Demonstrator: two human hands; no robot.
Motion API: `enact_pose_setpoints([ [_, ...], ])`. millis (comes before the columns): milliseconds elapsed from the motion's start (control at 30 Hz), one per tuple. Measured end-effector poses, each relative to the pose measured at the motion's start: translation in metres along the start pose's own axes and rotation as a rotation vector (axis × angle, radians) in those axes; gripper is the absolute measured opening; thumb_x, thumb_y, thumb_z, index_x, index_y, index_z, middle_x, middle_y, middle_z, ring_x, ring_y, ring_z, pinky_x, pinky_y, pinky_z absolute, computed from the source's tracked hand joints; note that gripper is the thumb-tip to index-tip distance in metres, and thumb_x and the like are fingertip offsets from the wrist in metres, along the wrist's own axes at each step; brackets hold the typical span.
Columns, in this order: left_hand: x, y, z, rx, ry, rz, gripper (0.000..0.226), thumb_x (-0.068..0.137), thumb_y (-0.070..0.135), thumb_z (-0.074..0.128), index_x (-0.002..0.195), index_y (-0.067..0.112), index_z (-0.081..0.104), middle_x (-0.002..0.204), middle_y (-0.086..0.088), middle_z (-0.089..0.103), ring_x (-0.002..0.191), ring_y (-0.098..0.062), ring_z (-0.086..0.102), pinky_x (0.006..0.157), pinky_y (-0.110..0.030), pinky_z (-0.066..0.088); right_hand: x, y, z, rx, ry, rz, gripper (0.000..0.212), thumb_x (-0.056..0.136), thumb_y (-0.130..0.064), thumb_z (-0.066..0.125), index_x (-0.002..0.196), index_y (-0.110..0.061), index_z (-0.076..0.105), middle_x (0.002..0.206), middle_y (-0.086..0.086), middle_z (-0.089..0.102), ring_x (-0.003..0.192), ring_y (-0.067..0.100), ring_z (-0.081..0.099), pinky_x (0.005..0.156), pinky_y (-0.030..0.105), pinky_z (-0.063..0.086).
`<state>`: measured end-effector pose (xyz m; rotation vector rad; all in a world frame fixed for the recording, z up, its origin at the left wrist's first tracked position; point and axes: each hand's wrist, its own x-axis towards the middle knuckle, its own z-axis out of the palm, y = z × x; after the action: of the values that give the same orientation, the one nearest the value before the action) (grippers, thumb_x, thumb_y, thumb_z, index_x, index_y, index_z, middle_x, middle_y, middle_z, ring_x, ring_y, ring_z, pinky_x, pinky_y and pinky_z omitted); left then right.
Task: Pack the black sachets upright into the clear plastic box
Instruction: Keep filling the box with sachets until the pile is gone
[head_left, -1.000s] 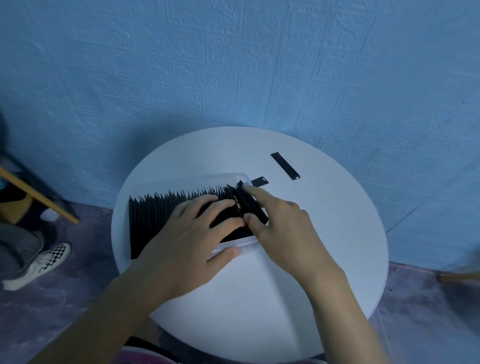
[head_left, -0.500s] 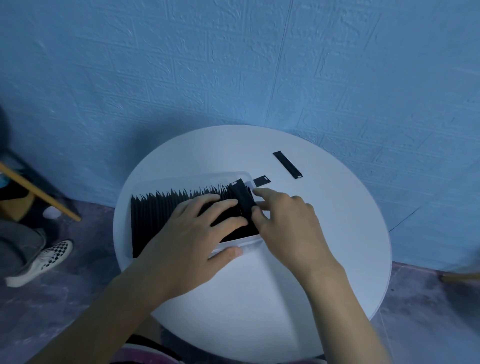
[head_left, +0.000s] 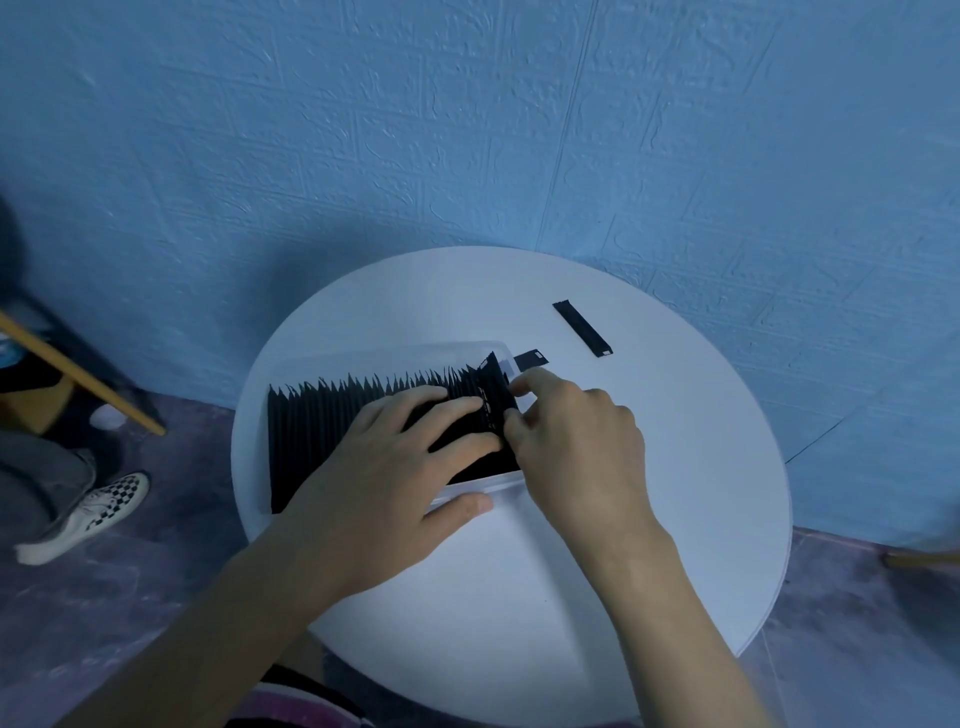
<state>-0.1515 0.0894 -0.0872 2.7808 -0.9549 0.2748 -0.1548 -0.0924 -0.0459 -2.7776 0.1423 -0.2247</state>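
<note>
- At the far left edge, on the grey floor (head_left: 104, 597), another person's checkered shoe (head_left: 88, 512) shows below a grey trouser leg, with a slanted yellow wooden bar (head_left: 78, 371) above it.
- A round white worktop (head_left: 519, 597) fills the middle, set against a blue textured wall (head_left: 467, 130).
- On the left half of the worktop lies the clear plastic box (head_left: 395, 358), long side running left to right.
- A dense row of black sachets (head_left: 332, 421) stands upright in the box, from its left end almost to its right end, jagged top edges up.
- The left hand (head_left: 379, 483) lies flat over the right part of the row, fingers straight and spread, pressing on the sachet tops; its thumb rests by the near wall of the box.
- The end sachet (head_left: 496, 389) stands at the right end of the row, leaning a little.
- The right hand (head_left: 576, 447) pinches that end sachet between thumb and forefinger, its other fingers loosely curled; the two hands nearly touch at their fingertips.
- Just beyond the right far corner of the box, a short black sachet (head_left: 531, 358) lies flat on the worktop.
- Further right and apart from the box, a long black sachet (head_left: 582, 329) lies flat, angled.
- At the right edge, near the floor, a blurred wooden piece (head_left: 919, 558) pokes in.
</note>
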Motion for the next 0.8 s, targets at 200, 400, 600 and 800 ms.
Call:
enact_pose_setpoints([
  [200, 0.001, 0.001, 0.0, 0.006, -0.002, -0.001, 0.046, 0.096, 0.06, 0.04, 0.135, 0.039, 0.052, 0.151, 0.011, 0.043, 0.14, -0.021, 0.036, 0.113, -0.045, 0.035, -0.008, 0.004, -0.002, 0.065, -0.024, -0.068, 0.017, 0.098, -0.038, 0.05, 0.108, -0.033, 0.063, 0.092, -0.009, 0.073, 0.086, 0.024, 0.064, 0.078, 0.036, 0.051],
  [400, 0.001, 0.001, -0.002, -0.004, -0.018, -0.001, 0.05, 0.095, 0.062, 0.039, 0.139, 0.041, 0.047, 0.153, 0.014, 0.04, 0.142, -0.02, 0.034, 0.114, -0.043, 0.032, -0.005, 0.007, -0.003, 0.075, -0.044, -0.091, 0.02, 0.099, -0.036, 0.049, 0.114, -0.034, 0.064, 0.097, -0.009, 0.073, 0.092, 0.023, 0.063, 0.079, 0.035, 0.049],
  [600, 0.001, 0.0, -0.002, -0.056, 0.0, -0.024, 0.062, 0.093, 0.064, 0.041, 0.145, 0.031, 0.045, 0.156, 0.017, 0.039, 0.144, -0.014, 0.033, 0.115, -0.043, 0.033, 0.007, 0.008, -0.005, 0.027, -0.107, -0.106, 0.028, 0.098, -0.037, 0.051, 0.124, -0.04, 0.061, 0.104, -0.004, 0.071, 0.097, 0.027, 0.062, 0.077, 0.035, 0.049],
  [800, 0.0, -0.001, 0.0, -0.099, -0.019, -0.037, 0.067, 0.094, 0.067, 0.036, 0.152, 0.035, 0.037, 0.165, 0.002, 0.024, 0.152, -0.015, 0.02, 0.122, -0.036, 0.016, 0.01, 0.004, -0.005, 0.001, -0.092, -0.104, 0.024, 0.098, -0.033, 0.05, 0.118, -0.036, 0.063, 0.1, -0.001, 0.072, 0.092, 0.031, 0.059, 0.07, 0.034, 0.045],
])
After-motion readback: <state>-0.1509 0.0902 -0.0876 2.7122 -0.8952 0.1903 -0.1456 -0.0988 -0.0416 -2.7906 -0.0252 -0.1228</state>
